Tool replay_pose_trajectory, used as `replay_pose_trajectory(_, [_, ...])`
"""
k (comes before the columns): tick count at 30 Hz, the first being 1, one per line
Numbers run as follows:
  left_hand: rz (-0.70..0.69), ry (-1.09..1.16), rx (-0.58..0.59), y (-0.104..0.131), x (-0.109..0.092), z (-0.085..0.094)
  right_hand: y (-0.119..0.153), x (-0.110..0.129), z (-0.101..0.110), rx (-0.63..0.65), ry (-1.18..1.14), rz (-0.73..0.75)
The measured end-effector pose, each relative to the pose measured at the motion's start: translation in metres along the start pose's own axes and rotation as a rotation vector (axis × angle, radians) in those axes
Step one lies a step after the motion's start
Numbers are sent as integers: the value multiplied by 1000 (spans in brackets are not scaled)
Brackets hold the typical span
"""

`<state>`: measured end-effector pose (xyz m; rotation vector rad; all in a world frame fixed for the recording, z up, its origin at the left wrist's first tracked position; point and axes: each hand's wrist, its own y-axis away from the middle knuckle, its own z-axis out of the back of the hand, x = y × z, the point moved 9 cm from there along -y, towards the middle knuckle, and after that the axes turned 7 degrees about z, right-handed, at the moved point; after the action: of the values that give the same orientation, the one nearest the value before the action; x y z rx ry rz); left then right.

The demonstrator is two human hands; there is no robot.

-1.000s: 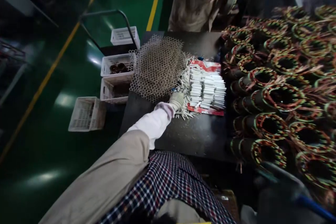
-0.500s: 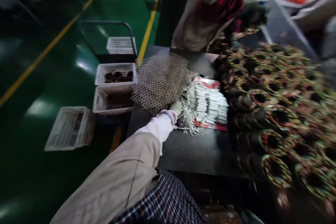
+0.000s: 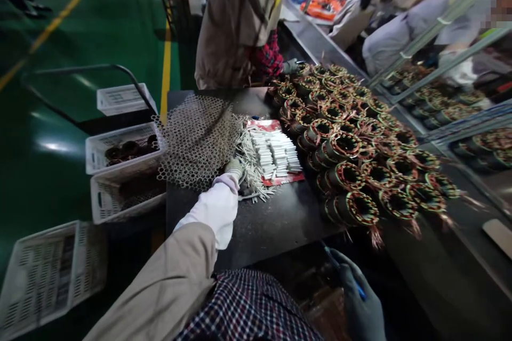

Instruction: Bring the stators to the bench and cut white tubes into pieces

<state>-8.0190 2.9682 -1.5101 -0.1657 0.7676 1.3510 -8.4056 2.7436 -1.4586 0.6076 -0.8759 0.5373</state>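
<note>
My left hand (image 3: pixel 236 171), in a pale ribbed glove with a white sleeve cover, reaches to the left edge of a heap of loose thin white tubes (image 3: pixel 251 162). Its fingers are mostly hidden, so their grip cannot be made out. Beside the heap, bundled rows of white tubes (image 3: pixel 277 154) lie on a red-and-white sheet (image 3: pixel 294 177). At the lower right my right hand (image 3: pixel 362 298), in a grey glove, is closed around a slim blue tool (image 3: pixel 360 292) that points up and left. Nearest to it stand wound motor stators (image 3: pixel 362 208) with copper wire ends.
A honeycomb mesh sheet (image 3: pixel 196 141) overhangs the left side of the dark table (image 3: pixel 276 224). White crates (image 3: pixel 128 192) sit on a trolley at the left, with another crate (image 3: pixel 44 272) below. Across the table a co-worker (image 3: pixel 230 26) stands by the stators. Metal shelving (image 3: pixel 452 85) rises at right.
My view has swung to the right, so the table has shifted left. My right hand with the blue tool has come into view. My left hand stays at the tube heap.
</note>
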Motion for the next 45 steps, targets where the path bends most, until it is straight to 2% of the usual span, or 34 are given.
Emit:
replay_pose_trajectory(3, [136,-41,-46,-3,13,-6,-8,-7,9,-53,-12,-27])
replay_pose_trajectory(6, [136,-43,-62,15,13,-19,-16,-4,13,-91,-18,-22])
replay_pose_trajectory(8, [57,-15,-18,39,4,-34,-23,8,6,-38,-101,16])
replay_pose_trajectory(11, [-74,42,94,87,-17,-59,-34,33,-11,72,-240,112])
replay_pose_trajectory(13, [-168,95,140,120,-33,-66,-41,51,-23,162,-294,193])
replay_pose_trajectory(16, [-315,163,150,158,-56,-64,-48,67,-41,300,-330,286])
replay_pose_trajectory(20, [-405,86,113,179,-68,-54,-53,67,-55,421,-343,323])
replay_pose_trajectory(22, [-415,3,122,186,-68,-51,-53,65,-62,504,-337,329])
replay_pose_trajectory(24, [-403,-38,181,196,-65,-48,-51,63,-69,610,-308,343])
replay_pose_trajectory(27, [-323,152,303,217,-58,-44,-41,67,-80,759,-226,460])
replay_pose_trajectory(29, [-162,363,326,228,-45,-44,-27,76,-92,847,-134,626])
replay_pose_trajectory(30, [-57,433,301,232,-34,-45,-17,80,-100,882,-67,719])
replay_pose_trajectory(32, [111,442,146,237,-8,-43,5,84,-124,920,98,876])
replay_pose_trajectory(33, [154,409,53,239,4,-40,16,85,-138,924,184,934])
replay_pose_trajectory(35, [179,347,-96,240,27,-30,37,88,-171,914,329,1013])
replay_pose_trajectory(36, [177,334,-134,239,38,-25,47,90,-190,916,379,1042])
replay_pose_trajectory(39, [178,346,-156,230,79,-4,65,102,-249,955,466,1100])
replay_pose_trajectory(41, [151,372,-128,215,108,20,50,116,-289,961,510,1083])
replay_pose_trajectory(42, [129,385,-141,203,123,39,29,125,-307,921,540,1024])
replay_pose_trajectory(43, [111,391,-188,187,141,65,1,134,-322,850,570,937])
replay_pose_trajectory(45, [124,373,-385,145,185,132,-74,148,-338,620,620,646])
